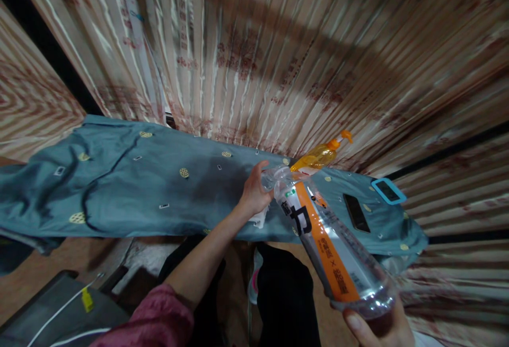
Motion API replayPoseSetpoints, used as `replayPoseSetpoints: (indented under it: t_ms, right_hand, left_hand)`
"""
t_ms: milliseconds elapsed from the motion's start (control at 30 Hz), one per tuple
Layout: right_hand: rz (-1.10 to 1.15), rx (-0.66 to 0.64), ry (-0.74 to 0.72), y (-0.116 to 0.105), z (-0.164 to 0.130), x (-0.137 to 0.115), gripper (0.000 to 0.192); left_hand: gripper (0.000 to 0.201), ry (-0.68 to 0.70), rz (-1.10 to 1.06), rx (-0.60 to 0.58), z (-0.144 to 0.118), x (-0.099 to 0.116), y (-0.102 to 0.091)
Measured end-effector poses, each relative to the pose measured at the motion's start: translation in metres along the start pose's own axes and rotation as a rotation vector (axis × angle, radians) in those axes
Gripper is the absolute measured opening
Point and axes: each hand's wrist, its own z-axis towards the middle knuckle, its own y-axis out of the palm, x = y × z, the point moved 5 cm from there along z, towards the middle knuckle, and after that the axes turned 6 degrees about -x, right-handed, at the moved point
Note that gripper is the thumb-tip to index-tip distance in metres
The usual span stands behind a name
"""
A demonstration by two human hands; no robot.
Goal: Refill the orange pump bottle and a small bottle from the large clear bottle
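My right hand [382,326] grips the base of a large clear plastic bottle [334,246] with an orange and white label. The bottle is tilted, its neck pointing up and left toward my left hand [255,193]. Closed fingers of that hand hold what looks like a small clear cup [268,178] against the bottle's mouth; whether liquid passes between them I cannot tell. Below the left hand, a crumpled white tissue [260,219] lies on the cloth. Just behind the bottle's neck is an orange pump bottle [316,157] of yellow liquid.
A blue-green patterned cloth [191,198] covers the long narrow table. On its right lie a dark phone [356,213] and a blue-framed device [388,192]. Pleated curtains [246,61] hang close behind. A dark seat or case [59,310] with white cables is at lower left.
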Motion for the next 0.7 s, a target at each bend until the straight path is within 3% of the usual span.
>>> replayPoseSetpoints:
  t_ms: [700]
  right_hand:
    - [0.022,0.005,0.065,0.0027,-0.0015,-0.0034,0.095]
  left_hand:
    - [0.068,-0.003,-0.024,-0.005,-0.0003,-0.0003,-0.0009]
